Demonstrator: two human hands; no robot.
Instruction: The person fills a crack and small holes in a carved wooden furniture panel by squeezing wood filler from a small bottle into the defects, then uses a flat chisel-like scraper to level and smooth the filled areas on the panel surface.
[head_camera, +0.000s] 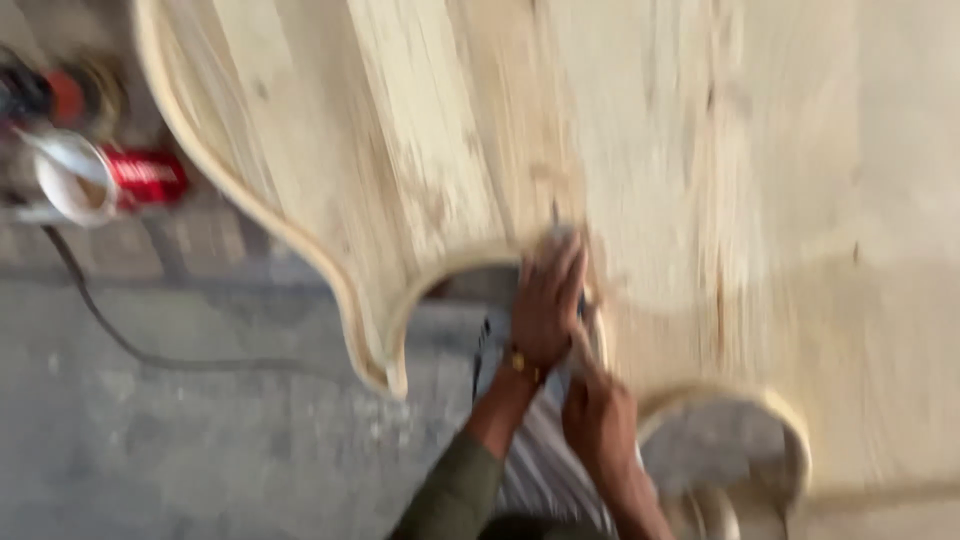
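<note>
Right at the middle of the view lies a large pale wooden panel (650, 150), cut with curved, scalloped edges and fitted with a raised rim along its outline. It fills most of the upper and right part of the picture and stands above a grey concrete floor (200, 440). Both hands work at the narrow neck of wood between two rounded cut-outs. The left hand (548, 300), with a gold-coloured bracelet (522, 364) at the wrist, lies flat with its fingers stretched out and pressed onto the panel's edge; something small and dark seems to sit under the fingertips, but the blur hides what it is. The right hand (598, 412) is just below it, touching the same strip of wood, with one finger pointing up toward the left wrist; whether it pinches anything cannot be told. A green sleeve (455, 495) covers the left forearm. Well away at the upper left, on the floor, lie a red can (148, 176) on its side, a white round container (68, 180), and a dark cable (110, 330) trailing across the concrete.
</note>
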